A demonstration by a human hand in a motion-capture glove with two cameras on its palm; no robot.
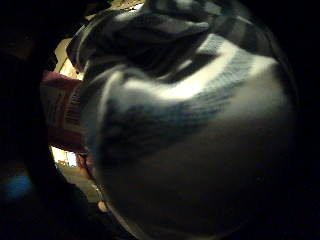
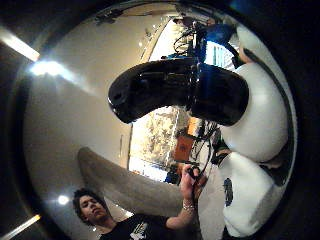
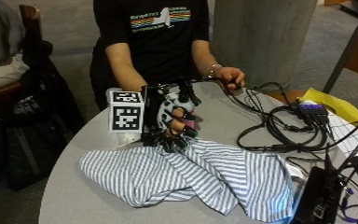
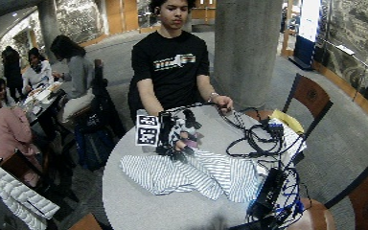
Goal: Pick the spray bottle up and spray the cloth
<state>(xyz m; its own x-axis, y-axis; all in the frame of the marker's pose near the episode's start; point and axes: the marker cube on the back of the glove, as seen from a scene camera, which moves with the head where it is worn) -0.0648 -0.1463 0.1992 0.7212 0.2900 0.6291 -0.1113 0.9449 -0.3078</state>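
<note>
Fingers (image 3: 178,122) of right hand (image 3: 173,119) curled round spray bottle (image 3: 180,100) — just above striped cloth (image 3: 197,175)

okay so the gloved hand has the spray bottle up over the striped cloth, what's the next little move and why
Probably squeeze the trigger. In the outside view the right hand grips the spray bottle upright at the edge of the striped cloth, which lies spread on the table. The bottle's black head fills the thumb side palm view. Which way the nozzle points is hard to tell, so tilt toward the cloth first if needed.
</note>
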